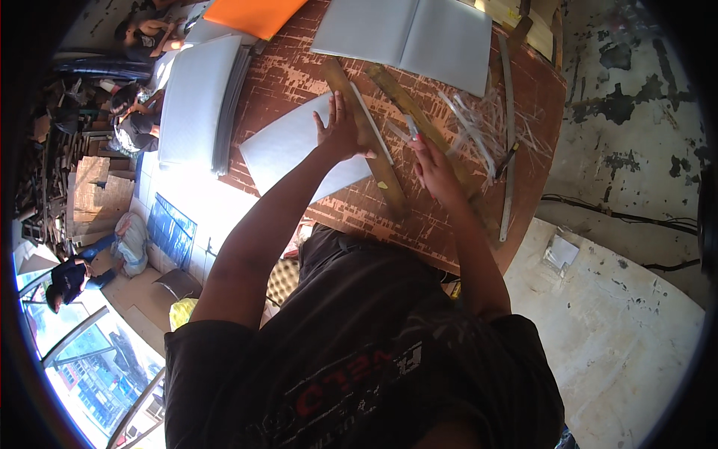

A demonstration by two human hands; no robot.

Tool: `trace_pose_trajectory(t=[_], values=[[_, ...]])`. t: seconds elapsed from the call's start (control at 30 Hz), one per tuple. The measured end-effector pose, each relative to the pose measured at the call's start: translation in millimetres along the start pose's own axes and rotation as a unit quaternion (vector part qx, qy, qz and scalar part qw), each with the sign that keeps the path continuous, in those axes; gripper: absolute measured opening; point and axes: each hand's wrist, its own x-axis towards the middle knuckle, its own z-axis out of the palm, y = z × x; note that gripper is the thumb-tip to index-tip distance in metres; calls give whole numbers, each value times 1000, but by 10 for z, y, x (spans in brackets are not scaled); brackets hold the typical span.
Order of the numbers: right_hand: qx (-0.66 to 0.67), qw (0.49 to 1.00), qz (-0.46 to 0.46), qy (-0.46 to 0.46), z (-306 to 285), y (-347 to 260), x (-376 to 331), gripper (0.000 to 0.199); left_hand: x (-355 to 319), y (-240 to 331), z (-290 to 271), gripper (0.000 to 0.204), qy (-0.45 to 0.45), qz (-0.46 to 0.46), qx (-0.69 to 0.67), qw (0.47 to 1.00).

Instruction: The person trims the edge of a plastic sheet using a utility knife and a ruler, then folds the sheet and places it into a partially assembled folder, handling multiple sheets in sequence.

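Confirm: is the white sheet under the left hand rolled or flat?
Flat: the white sheet lies broad face up on the brown tabletop, beneath the left hand and straightedge.

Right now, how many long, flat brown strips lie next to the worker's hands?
2: one long, flat brown strip partly under the left hand; a second long, flat brown strip near the right hand. Others may be hidden.
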Motion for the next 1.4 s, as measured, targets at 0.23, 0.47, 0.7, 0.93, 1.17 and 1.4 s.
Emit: trace_pose_trajectory(t=[0.23,0.47,0.7,0.93,1.17,1.4], values=[[-355,933,-35,53,601,4,1064,31,48,7,32,156,0,-5,13,1000],[-435,888,-136,52,900,-220,1551,30,44,19,-6,154,-21,-13,16,1000],[-431,892,-129,44,1025,-147,1707,30,9,26,-63,148,-25,-5,-13,1000],[-447,886,-121,30,1019,-4,1736,48,7,42,-74,148,-24,-9,-23,999],[-422,903,-78,2,1035,-253,1587,31,17,3,-20,147,-16,-8,-24,1000],[-418,907,-55,-4,900,-85,1295,30,26,62,-119,146,-49,-10,-1,999]])
